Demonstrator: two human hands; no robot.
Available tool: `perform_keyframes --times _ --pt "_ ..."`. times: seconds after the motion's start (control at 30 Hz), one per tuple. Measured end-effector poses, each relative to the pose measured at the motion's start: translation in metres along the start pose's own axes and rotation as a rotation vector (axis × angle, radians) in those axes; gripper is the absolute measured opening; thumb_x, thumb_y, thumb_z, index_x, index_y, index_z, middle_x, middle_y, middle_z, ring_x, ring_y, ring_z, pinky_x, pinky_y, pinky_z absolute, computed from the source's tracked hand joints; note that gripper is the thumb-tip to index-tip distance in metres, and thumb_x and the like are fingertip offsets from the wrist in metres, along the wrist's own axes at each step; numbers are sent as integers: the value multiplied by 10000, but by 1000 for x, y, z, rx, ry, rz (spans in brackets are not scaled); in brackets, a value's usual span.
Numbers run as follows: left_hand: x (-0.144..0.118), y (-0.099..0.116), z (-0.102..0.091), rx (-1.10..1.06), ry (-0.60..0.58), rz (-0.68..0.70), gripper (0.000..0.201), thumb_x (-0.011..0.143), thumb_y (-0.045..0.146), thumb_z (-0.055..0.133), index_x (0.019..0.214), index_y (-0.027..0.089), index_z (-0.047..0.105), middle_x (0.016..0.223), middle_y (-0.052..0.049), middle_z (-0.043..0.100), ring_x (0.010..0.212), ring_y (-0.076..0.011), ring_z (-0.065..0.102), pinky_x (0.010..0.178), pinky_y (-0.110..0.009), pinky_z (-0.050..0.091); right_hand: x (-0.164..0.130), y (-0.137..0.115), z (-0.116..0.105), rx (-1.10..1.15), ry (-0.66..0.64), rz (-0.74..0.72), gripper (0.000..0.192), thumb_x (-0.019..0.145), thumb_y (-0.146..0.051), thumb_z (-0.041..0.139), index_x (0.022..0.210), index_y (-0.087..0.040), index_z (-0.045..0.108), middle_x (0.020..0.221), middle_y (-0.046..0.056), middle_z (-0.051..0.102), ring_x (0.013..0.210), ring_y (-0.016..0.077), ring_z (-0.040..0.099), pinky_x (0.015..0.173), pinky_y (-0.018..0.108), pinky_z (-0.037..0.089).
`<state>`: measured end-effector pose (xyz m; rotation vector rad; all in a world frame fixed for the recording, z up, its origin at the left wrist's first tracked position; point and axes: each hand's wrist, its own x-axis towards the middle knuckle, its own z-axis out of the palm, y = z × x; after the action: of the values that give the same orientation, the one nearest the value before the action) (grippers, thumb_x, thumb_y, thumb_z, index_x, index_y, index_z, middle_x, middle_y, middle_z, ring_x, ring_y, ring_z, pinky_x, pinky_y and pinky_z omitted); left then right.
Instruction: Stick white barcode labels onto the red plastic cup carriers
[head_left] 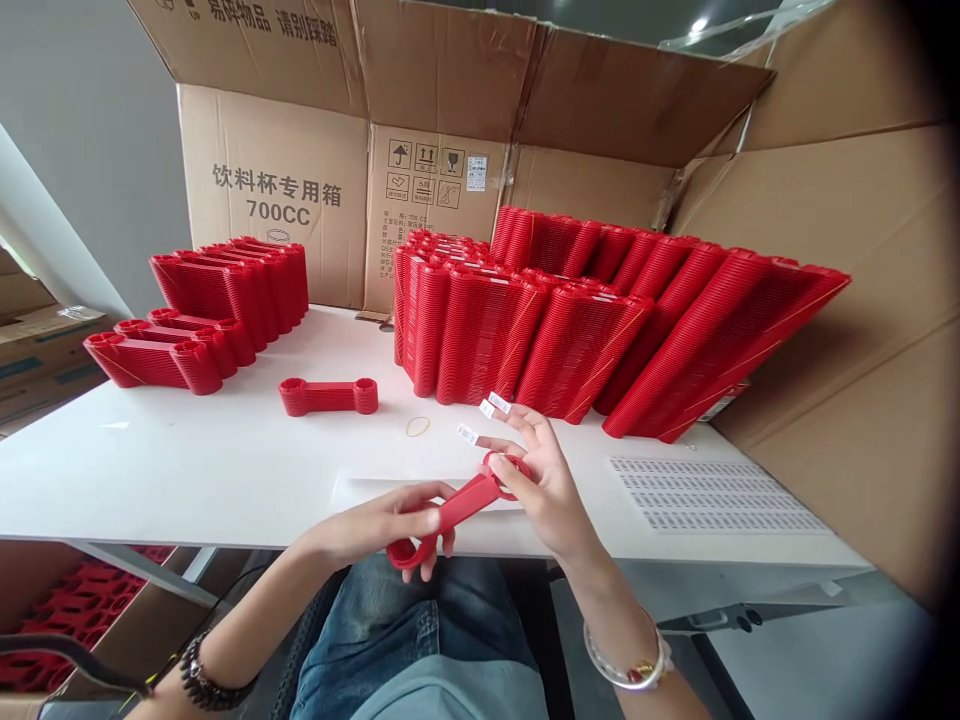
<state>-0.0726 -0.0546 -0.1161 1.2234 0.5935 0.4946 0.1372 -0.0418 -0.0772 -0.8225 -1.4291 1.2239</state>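
Observation:
A red plastic two-cup holder [466,503] with a ring at each end is held tilted above the table's front edge. My left hand [420,515] grips its lower ring end, thumb on top. My right hand [541,475] pinches the upper ring between thumb and fingers. Small white barcode labels [467,434] stick out from the fingertips of my right hand. Beyond my hands, a low stack of the same red holders [328,397] lies on the table, with a thin rubber band [418,427] to its right.
Tall stacks of red holders [487,335] stand at centre and right, others [232,290] at left. A label sheet [712,495] lies on the white table [187,470] at right. Cardboard [277,130] walls the back. A box of red parts [82,610] sits below left.

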Motion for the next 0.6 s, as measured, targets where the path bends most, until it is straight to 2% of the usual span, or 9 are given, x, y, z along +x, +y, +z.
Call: perform_keyframes --times 0.1,0.23,0.37,0.47,0.6 --pt "-1 0 0 51 -5 -25 501 815 518 700 1148 190 519 859 -32 662 569 -102 602 464 -183 376 0 0 0 -49 -27 -37 406 876 -317 654 1220 -325 438 1441 88 415 1121 216 635 810 327 560" --pt "0 4 1 76 3 -48 463 852 488 660 1160 176 511 762 -9 649 488 -84 566 440 -179 364 2 -1 1 -87 -28 -76 381 888 -307 636 1215 -310 441 1448 87 407 1166 221 606 765 293 561" --pt "1 16 10 162 72 -60 428 864 492 619 1126 164 535 682 22 605 445 -78 513 462 -204 401 5 -8 -5 -91 -31 -74 386 893 -303 643 1223 -301 443 1376 94 488 1258 236 529 665 242 559" --pt "-2 26 25 287 168 -85 433 865 492 595 1152 171 549 678 23 594 465 -99 499 480 -229 409 2 -16 -12 -91 -44 -145 357 906 -282 634 1226 -305 478 1361 89 514 1257 231 531 755 288 580" --pt "-14 29 48 662 405 8 407 840 513 616 1109 208 629 848 -37 644 718 -188 583 647 -285 456 -14 -23 -16 -109 -1 -414 348 908 -210 620 1220 -344 543 1336 54 514 1247 230 546 920 383 553"
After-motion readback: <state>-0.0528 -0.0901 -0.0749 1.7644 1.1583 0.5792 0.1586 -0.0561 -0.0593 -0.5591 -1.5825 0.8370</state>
